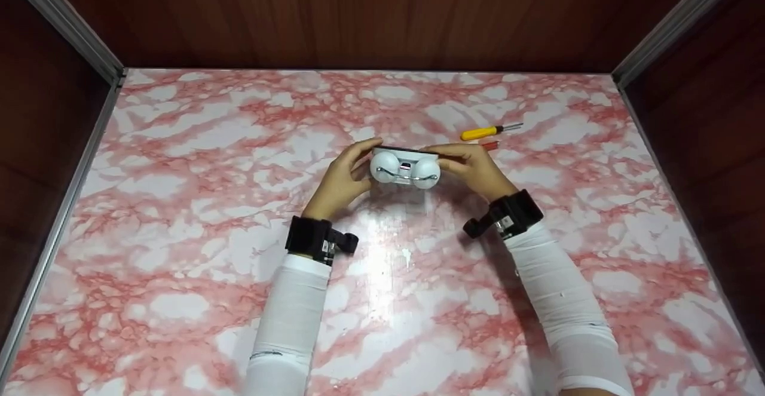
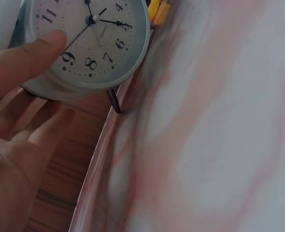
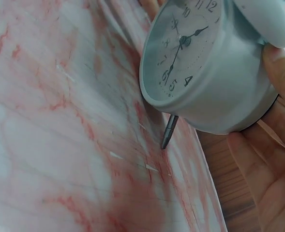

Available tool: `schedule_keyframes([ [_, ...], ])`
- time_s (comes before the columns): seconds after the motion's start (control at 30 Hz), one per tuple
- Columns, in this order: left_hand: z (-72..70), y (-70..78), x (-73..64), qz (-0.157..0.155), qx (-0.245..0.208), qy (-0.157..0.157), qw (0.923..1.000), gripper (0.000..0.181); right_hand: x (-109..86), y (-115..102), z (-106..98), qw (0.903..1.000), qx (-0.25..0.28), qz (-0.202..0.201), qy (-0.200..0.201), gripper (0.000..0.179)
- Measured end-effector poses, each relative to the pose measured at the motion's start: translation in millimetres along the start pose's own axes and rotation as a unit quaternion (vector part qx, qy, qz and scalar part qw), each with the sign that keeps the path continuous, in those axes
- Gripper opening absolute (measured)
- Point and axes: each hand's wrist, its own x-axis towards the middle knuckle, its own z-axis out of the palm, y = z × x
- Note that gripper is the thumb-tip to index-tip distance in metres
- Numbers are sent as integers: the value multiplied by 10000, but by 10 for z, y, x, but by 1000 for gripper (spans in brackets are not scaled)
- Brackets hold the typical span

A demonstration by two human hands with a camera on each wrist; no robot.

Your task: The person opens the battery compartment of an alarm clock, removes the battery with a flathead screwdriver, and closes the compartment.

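A pale twin-bell alarm clock (image 1: 404, 169) is held between both hands near the middle of the table, its bells and wire handle facing the head camera. My left hand (image 1: 343, 180) grips one side; in the left wrist view the thumb lies over the clock's face (image 2: 96, 48) and the fingers are behind the body. On the other side, my right hand (image 1: 478, 169) holds the clock, with the thumb just below a bell (image 3: 270, 21) and the fingers at the back in the right wrist view. A short dark leg (image 3: 170, 131) sticks out underneath.
Beyond the right hand lies a yellow-handled screwdriver (image 1: 480, 134) with a metal shaft. A red tool handle (image 1: 490, 146), partly hidden by that hand, is beside it. Dark wood-grain panels (image 1: 370, 20) border the marbled pink-and-white table (image 1: 179, 235) at the back and sides.
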Motion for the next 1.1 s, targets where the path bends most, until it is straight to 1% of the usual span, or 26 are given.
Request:
schedule_keyframes([
  [0.13, -1, -1, -2, 14, -60, 105, 9999, 75, 2, 17, 27, 9995, 265, 15, 181, 28],
  [0.2, -1, -6, 2, 52, -97, 150, 9998, 75, 1, 30, 50, 9987, 398, -46, 330, 28],
  [0.33, 6, -10, 8, 100, -231, 222, 9994, 72, -27, 75, 99, 9954, 717, -289, 573, 28],
  [0.4, 6, -8, 8, 88, -258, 248, 9993, 71, -52, 114, 119, 9926, 998, -417, 556, 33],
  [0.5, 5, 12, 3, 50, -229, 277, 9993, 71, -85, 148, 153, 9888, 1337, -507, 432, 49],
  [0.57, 4, 23, 5, -2, -171, 288, 9994, 71, -89, 152, 183, 9889, 1333, -519, 395, 60],
  [0.6, 4, 31, 5, -39, -151, 293, 9995, 71, -86, 147, 200, 9898, 1249, -531, 433, 65],
  [0.7, 5, 41, 12, -153, -209, 360, 9990, 71, -75, 129, 253, 9915, 969, -562, 663, 72],
  [0.77, 3, 42, 16, -237, -267, 477, 9982, 72, -70, 125, 286, 9902, 920, -603, 861, 71],
  [0.9, 4, 54, 21, -229, -439, 719, 9962, 72, -72, 141, 342, 9865, 1034, -487, 1171, 65],
  [1.0, 6, 55, 26, -209, -470, 759, 9958, 70, -76, 159, 371, 9838, 1178, -283, 1323, 60],
  [1.1, 5, 44, 32, -285, -398, 755, 9959, 68, -73, 172, 388, 9818, 1205, -130, 1464, 56],
])
